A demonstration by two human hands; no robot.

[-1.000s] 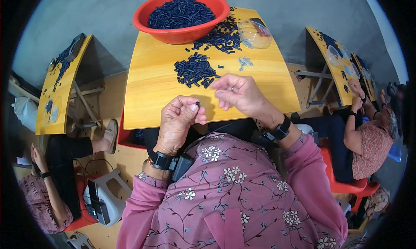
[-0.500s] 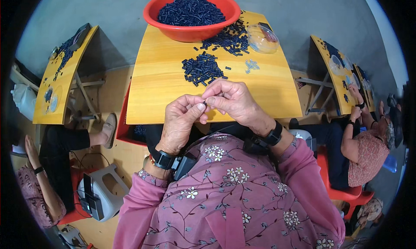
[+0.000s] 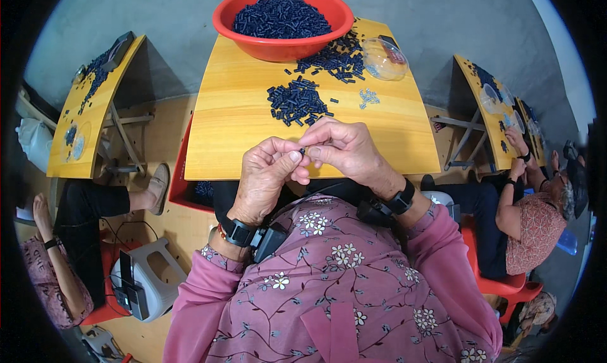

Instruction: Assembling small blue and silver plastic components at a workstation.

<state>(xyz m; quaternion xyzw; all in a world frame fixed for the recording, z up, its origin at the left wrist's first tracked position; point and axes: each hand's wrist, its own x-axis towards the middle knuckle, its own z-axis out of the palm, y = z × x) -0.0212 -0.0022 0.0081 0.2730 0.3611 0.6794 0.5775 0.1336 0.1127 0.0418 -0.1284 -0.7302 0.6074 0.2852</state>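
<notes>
Above the table's near edge my two hands meet fingertip to fingertip. My left hand (image 3: 265, 173) pinches a small dark plastic piece (image 3: 302, 151) between thumb and forefinger, and only its end shows. Thumb and finger of my right hand (image 3: 346, 153) are pressed together right against that piece; whatever they hold is too small to name. Just beyond my fingers lies a heap of short dark-blue tubular pieces (image 3: 296, 100) on the yellow table (image 3: 234, 126). One loose piece (image 3: 334, 100) and a little cluster of clear bits (image 3: 368, 98) rest to its right.
A red basin (image 3: 284, 49) full of the same dark pieces stands at the far edge. Beside it are a looser spread (image 3: 338, 61) and a clear round plastic container (image 3: 384, 59). People sit at similar tables (image 3: 101, 126) on the left and right (image 3: 490, 119).
Both hands stay together in nearly the same place, with slight finger movement at the dark piece. The left neighbour's hand has shifted, and the right neighbour's arms have moved a little.
</notes>
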